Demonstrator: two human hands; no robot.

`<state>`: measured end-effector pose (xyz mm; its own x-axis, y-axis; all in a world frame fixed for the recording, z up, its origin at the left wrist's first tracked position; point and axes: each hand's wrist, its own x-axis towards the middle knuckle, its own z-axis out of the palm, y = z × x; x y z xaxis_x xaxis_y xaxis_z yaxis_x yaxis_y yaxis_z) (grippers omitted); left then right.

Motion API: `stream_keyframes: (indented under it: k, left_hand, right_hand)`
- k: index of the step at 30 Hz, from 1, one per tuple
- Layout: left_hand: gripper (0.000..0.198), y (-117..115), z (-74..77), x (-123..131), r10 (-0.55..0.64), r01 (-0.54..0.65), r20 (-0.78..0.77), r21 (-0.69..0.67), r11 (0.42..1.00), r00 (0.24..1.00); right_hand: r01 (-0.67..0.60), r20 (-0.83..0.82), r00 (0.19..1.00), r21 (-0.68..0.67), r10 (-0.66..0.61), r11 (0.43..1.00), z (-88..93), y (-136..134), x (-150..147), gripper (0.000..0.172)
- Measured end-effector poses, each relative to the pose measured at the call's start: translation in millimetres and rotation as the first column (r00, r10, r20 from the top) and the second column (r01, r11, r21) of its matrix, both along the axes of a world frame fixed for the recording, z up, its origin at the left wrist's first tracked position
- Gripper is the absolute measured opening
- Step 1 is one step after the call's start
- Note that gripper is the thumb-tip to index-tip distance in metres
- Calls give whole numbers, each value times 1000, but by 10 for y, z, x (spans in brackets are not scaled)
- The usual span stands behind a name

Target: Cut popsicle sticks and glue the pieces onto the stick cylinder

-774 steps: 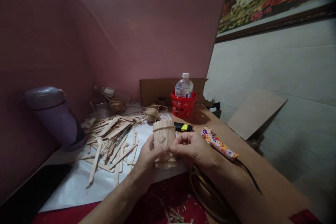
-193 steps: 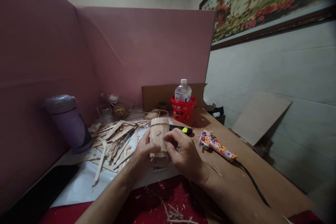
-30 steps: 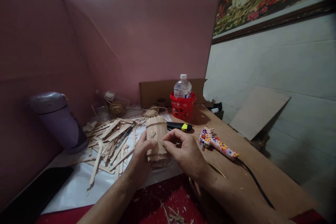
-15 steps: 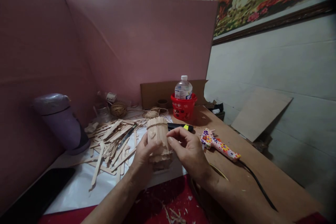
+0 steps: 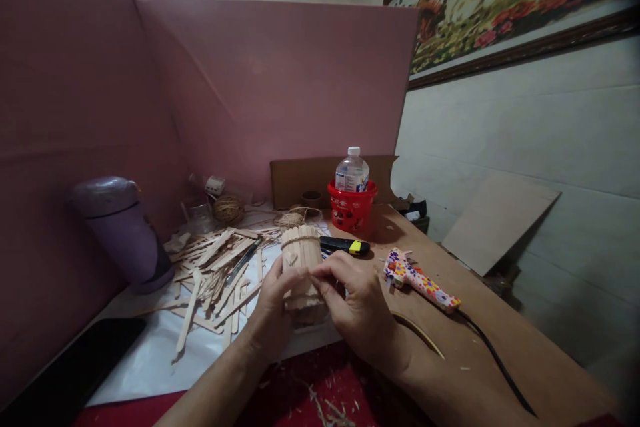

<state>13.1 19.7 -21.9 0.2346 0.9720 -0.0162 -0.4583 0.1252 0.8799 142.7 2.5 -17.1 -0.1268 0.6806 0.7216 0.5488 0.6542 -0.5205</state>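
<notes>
A small barrel-shaped holder (image 5: 303,250) made of upright wooden craft sticks stands tilted slightly between my hands, with twine wrapped near its top and a small wooden heart (image 5: 291,259) on its side. My left hand (image 5: 274,297) grips it from the left, thumb across the front. The fingers of my right hand (image 5: 353,293) are pinched together at the holder's front right, close to my left thumb; whatever is between them is too small to make out. My fingers cover the lower middle of the holder.
Loose craft sticks (image 5: 220,273) lie heaped on white paper at the left, near a purple bottle (image 5: 125,233) and a black phone-like slab (image 5: 75,367). A utility knife (image 5: 345,245), a red bucket (image 5: 353,207) and a flowered glue gun (image 5: 420,281) with its cord are on the right.
My right hand has moved down and left along the holder, its pinched fingertips now close to my left thumb. My left hand keeps its grip. The view has shifted slightly.
</notes>
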Motion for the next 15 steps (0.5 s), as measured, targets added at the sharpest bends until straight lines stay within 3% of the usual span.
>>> stream_keyframes:
  k: [6,15]
  left_hand:
    - [25,-10,14,-5,-14,13,61,19,1000,998]
    - [38,-12,4,-7,-6,6,-2,45,999,1000]
  right_hand:
    - [-13,-8,1000,34,14,999,-6,2,1,15]
    - [-22,-18,1000,30,23,999,-13,4,6,16]
